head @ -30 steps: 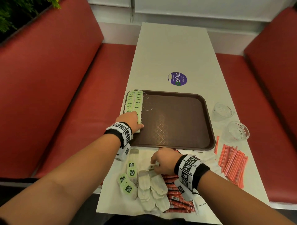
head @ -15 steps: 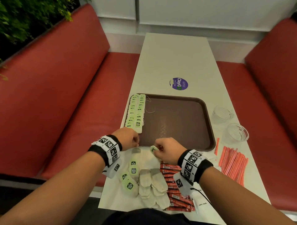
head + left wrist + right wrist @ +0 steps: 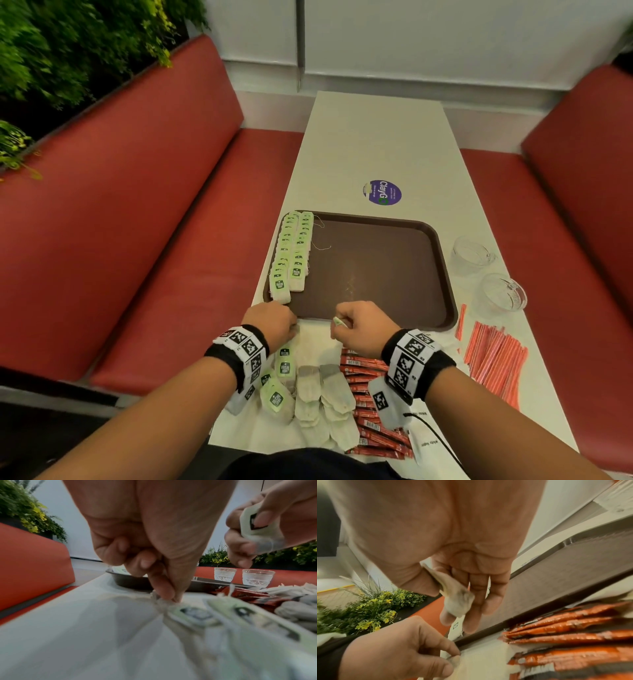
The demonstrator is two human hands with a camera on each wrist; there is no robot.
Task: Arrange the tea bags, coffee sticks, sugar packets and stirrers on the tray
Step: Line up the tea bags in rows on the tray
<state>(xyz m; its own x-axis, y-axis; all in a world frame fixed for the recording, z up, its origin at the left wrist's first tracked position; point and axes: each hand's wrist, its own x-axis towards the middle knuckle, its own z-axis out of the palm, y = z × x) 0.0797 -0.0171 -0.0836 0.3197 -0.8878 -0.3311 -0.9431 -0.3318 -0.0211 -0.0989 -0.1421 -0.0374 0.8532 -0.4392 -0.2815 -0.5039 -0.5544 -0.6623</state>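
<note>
A brown tray lies mid-table with two rows of green-tagged tea bags along its left side. Loose tea bags lie in a pile in front of the tray. My left hand pinches the top of one loose tea bag that still lies on the table. Just before the tray's front rim, my right hand holds another tea bag between thumb and fingers, lifted off the table. Red coffee sticks lie under my right wrist, and orange stirrers lie to the right.
Two clear glass cups stand right of the tray. White sugar packets lie at the near right table edge. A purple sticker is beyond the tray. Red bench seats flank the narrow white table.
My left hand came back from the tea bag rows on the tray to the loose pile. My right hand lifted a tea bag from the pile towards the tray's front edge.
</note>
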